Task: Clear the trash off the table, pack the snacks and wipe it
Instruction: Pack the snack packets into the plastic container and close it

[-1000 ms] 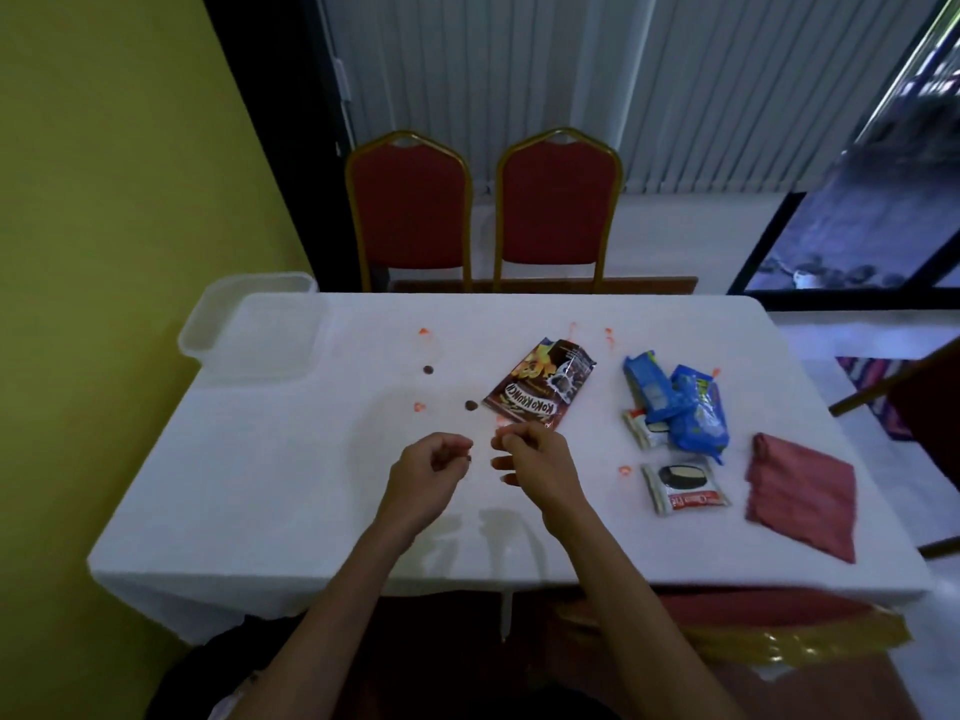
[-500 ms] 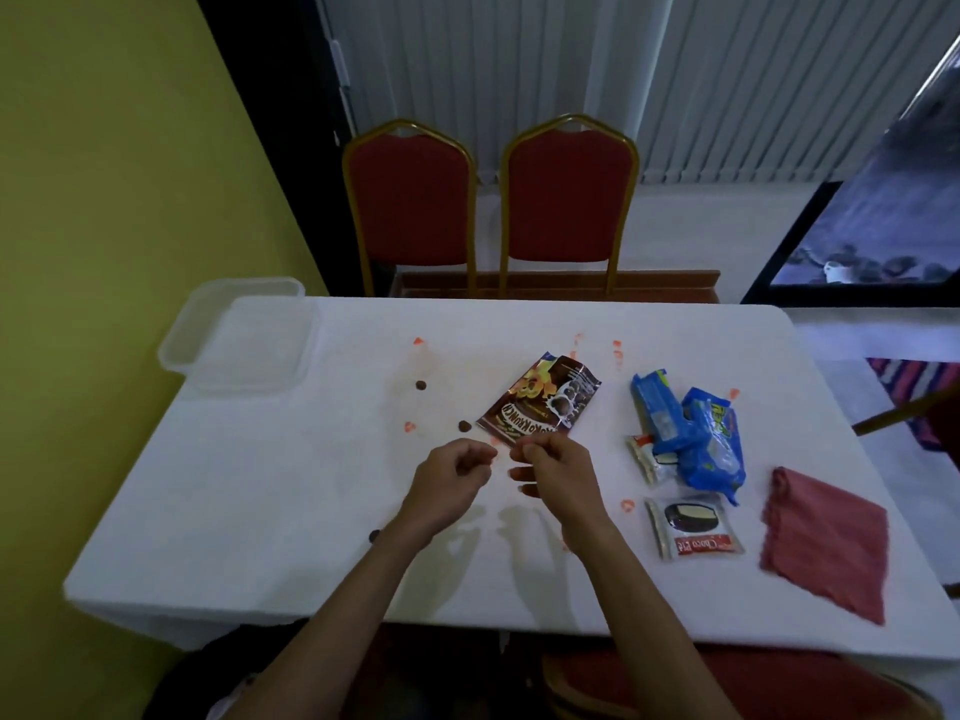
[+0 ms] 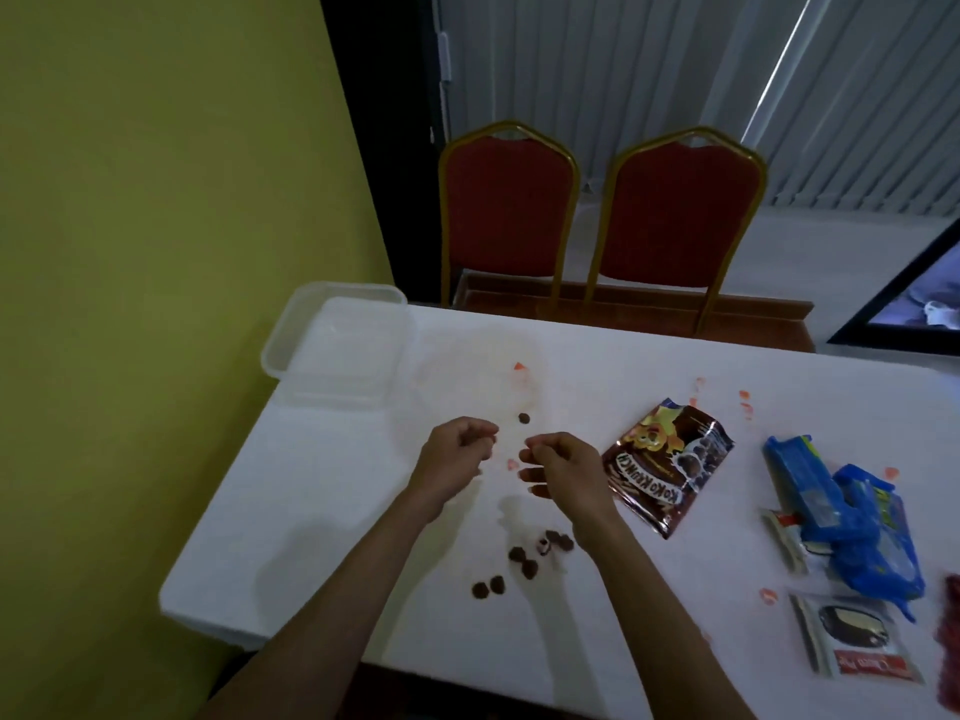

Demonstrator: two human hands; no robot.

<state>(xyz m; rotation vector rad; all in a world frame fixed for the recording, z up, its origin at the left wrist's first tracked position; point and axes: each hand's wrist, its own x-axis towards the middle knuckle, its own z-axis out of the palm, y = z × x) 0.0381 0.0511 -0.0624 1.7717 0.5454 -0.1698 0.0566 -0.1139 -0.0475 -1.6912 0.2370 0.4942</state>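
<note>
My left hand (image 3: 457, 454) is curled shut over the white table (image 3: 322, 485), with a small dark bit showing at its fingertips. My right hand (image 3: 563, 470) hovers just right of it, thumb and forefinger pinched together, nothing visible between them. An orange scrap (image 3: 513, 464) lies between the hands and one brown cereal piece (image 3: 523, 418) just beyond them. Several more cereal pieces (image 3: 519, 561) are scattered between my forearms. A brown Koko Krunch packet (image 3: 670, 470) lies right of my right hand. Blue wrappers (image 3: 852, 517) and a choco pie packet (image 3: 852, 641) lie at the right.
A clear plastic container (image 3: 337, 345) sits at the table's far left corner against the yellow wall. More orange scraps (image 3: 519, 367) dot the far side. A red cloth (image 3: 950, 641) shows at the right edge. Two red chairs (image 3: 675, 226) stand behind the table.
Both hands have shifted left, away from the packet's near end, and the view swung left and closer. The cereal pieces near the front edge have come into view.
</note>
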